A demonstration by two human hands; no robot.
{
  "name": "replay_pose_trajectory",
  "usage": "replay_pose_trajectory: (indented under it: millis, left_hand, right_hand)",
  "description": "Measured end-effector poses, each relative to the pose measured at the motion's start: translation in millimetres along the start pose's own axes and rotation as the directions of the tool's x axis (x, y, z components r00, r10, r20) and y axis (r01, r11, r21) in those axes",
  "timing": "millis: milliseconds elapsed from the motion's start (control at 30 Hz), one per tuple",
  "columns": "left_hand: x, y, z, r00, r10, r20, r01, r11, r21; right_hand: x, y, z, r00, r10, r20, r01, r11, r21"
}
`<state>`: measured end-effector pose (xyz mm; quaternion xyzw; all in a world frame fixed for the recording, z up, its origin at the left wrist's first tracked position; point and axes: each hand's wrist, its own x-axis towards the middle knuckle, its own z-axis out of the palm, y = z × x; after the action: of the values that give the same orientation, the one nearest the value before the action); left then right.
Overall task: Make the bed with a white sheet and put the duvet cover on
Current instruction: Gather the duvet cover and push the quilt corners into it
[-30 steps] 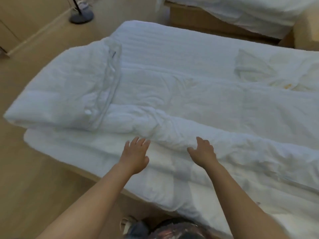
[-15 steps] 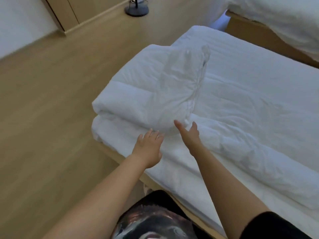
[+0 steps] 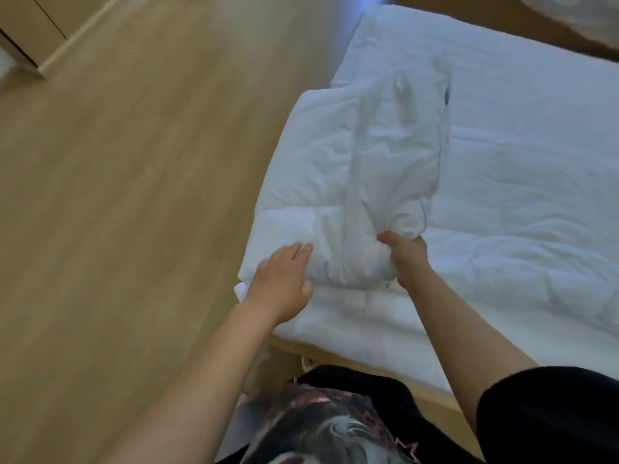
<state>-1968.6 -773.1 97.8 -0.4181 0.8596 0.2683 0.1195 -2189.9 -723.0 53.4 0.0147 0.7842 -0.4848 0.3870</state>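
White sheet [image 3: 536,78] looks laid on the bed [image 3: 435,398]. The folded duvet [image 3: 335,169] lies under the flat fingers of the left hand [image 3: 281,286]; fingers of the right hand [image 3: 407,254] clutch its bunched fabric. Covering it seems unfinished.

**Both bare arms out ahead, one hand flat, one clenched**

The left hand [image 3: 281,283] lay palm down, fingers straight and close together, pointing toward 1 o'clock, with the thumb spread toward 3 o'clock. It rested on the folded white quilted duvet [image 3: 335,182]. Its bare forearm ran back toward 7 o'clock. The right hand [image 3: 405,259], near the left at its 3 o'clock, had its fingers curled tight, gripping a bunch of that duvet. Its forearm ran back toward 5 o'clock into a short black sleeve [image 3: 549,413].
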Motion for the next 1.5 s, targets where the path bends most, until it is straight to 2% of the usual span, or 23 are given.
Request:
replay_pose_trajectory:
  millis: [200,300,433,567,633,667,700,733,800,833,867,900,933,967,1000,1067,1133,1200,1267,1333,1367,1433,1500]
  left_hand:
    - [26.3,-111.7,-63.8,0.993,0.118,0.027,-0.118,0.993,-0.016]
    - [37.4,-152.7,-102.7,0.963,0.261,0.067,-0.268,0.956,0.118]
    - [69.6,-182.8,-152.9,0.906,0.415,0.087,-0.42,0.852,0.314]
    - [122.0,-187.8,-181.3,0.816,0.549,0.182,-0.558,0.663,0.499]
    - [152.5,-183.9,-185.9,0.745,0.616,0.257,-0.625,0.509,0.592]
    - [168.3,-183.5,-186.0,0.711,0.635,0.302,-0.652,0.437,0.62]
    - [184.1,-184.8,-186.4,0.686,0.638,0.35,-0.676,0.381,0.631]
    - [198.8,-188.1,-186.5,0.674,0.625,0.393,-0.695,0.357,0.625]
    - [224.1,-196.9,-186.7,0.66,0.574,0.485,-0.732,0.346,0.587]
    - [235.8,-201.3,-186.9,0.636,0.561,0.53,-0.756,0.315,0.573]
    - [248.7,-204.7,-187.1,0.606,0.568,0.557,-0.777,0.273,0.567]
    - [261.8,-206.5,-187.1,0.574,0.579,0.578,-0.795,0.225,0.564]
    - [274.9,-208.3,-187.5,0.541,0.583,0.607,-0.811,0.171,0.559]
    - [288.9,-211.1,-187.1,0.506,0.57,0.647,-0.828,0.112,0.549]
    - [298.1,-215.9,-186.1,0.488,0.557,0.672,-0.835,0.071,0.546]
    - [321.6,-227.7,-186.0,0.482,0.539,0.691,-0.831,0.031,0.556]
    - [350.3,-237.6,-192.5,0.486,0.55,0.679,-0.831,0.048,0.555]
    - [378.3,-240.9,-205.6,0.5,0.602,0.622,-0.847,0.192,0.495]
    - [413.5,-232.2,-227.1,0.51,0.681,0.526,-0.86,0.392,0.326]
    - [450.4,-218.5,-257.4,0.469,0.74,0.482,-0.85,0.526,0.019]
    - [469.1,-213.0,-275.1,0.456,0.766,0.452,-0.816,0.563,-0.13]
    - [507.9,-204.9,-313.5,0.5,0.781,0.375,-0.739,0.61,-0.285]
    - [555.3,-201.3,-355.6,0.546,0.775,0.319,-0.71,0.63,-0.315]
  right_hand:
    - [-68.7,-13.6,116.1,0.981,-0.191,0.026,0.193,0.975,-0.111]
    - [-95.9,-22.2,164.5,0.961,-0.277,-0.021,0.267,0.942,-0.202]
    - [-113.0,-28.5,214.3,0.947,-0.32,-0.018,0.279,0.851,-0.444]
    - [-119.4,-27.7,250.1,0.963,-0.267,0.03,0.244,0.821,-0.516]
    - [-114.5,-28.6,259.7,0.978,-0.166,0.128,0.202,0.908,-0.366]
    - [-110.3,-31.9,260.8,0.985,-0.119,0.121,0.139,0.974,-0.177]
    - [-102.9,-35.3,260.3,0.998,-0.063,0.026,0.062,0.998,0.034]
    - [-91.0,-34.1,256.9,0.987,0.014,-0.162,0.018,0.981,0.191]
    - [-66.4,-21.2,248.3,0.82,0.282,-0.498,-0.172,0.951,0.256]
    - [-61.6,-15.8,251.9,0.715,0.472,-0.515,-0.35,0.88,0.322]
    - [-55.8,-12.1,262.1,0.642,0.665,-0.382,-0.491,0.739,0.461]
    - [-46.6,-10.8,277.1,0.632,0.759,-0.157,-0.545,0.579,0.606]
    - [-35.2,-12.5,293.2,0.664,0.744,0.074,-0.545,0.413,0.729]
    - [-23.4,-16.1,311.3,0.703,0.692,0.166,-0.486,0.298,0.821]
    - [-13.8,-21.1,324.9,0.736,0.664,0.127,-0.396,0.271,0.877]
    - [10.0,-38.3,347.8,0.763,0.644,-0.055,-0.198,0.314,0.929]
    - [31.8,-68.9,368.4,0.792,0.601,-0.105,-0.123,0.325,0.938]
    - [45.8,-102.4,391.3,0.835,0.539,-0.112,-0.088,0.331,0.939]
    - [59.4,-141.4,414.9,0.89,0.43,-0.151,-0.026,0.378,0.925]
    - [74.7,-186.3,429.9,0.921,0.307,-0.239,0.091,0.429,0.899]
    - [83.0,-210.9,434.4,0.916,0.271,-0.295,0.155,0.441,0.884]
    - [99.3,-259.5,439.2,0.864,0.26,-0.432,0.299,0.424,0.855]
    - [117.1,-302.9,447.8,0.732,0.329,-0.597,0.428,0.46,0.778]
